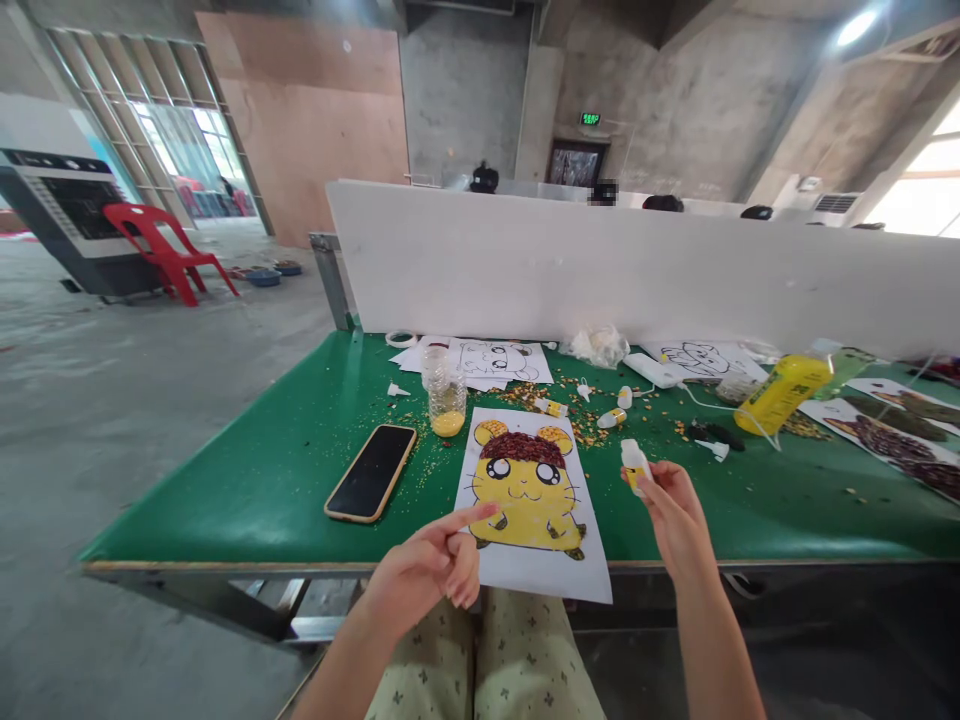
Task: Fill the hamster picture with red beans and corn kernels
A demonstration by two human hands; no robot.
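Observation:
A paper sheet with a yellow hamster picture (529, 488), filled in with grains, lies at the near edge of the green table (262, 480). My left hand (431, 568) hovers at the sheet's lower left corner, forefinger stretched toward the picture, holding nothing. My right hand (671, 505) is just right of the sheet and grips a small white glue bottle (634, 462) upright. A clear plastic bottle (446, 392) with yellow grains in its bottom stands behind the sheet.
A black phone (371, 472) lies left of the sheet. Loose grains, small glue bottles (615, 415), outline drawings (495, 360), a yellow bottle (780, 392) and finished pictures (892, 430) crowd the back. A white partition (600, 260) walls off other people. A red chair (161, 245) stands far left.

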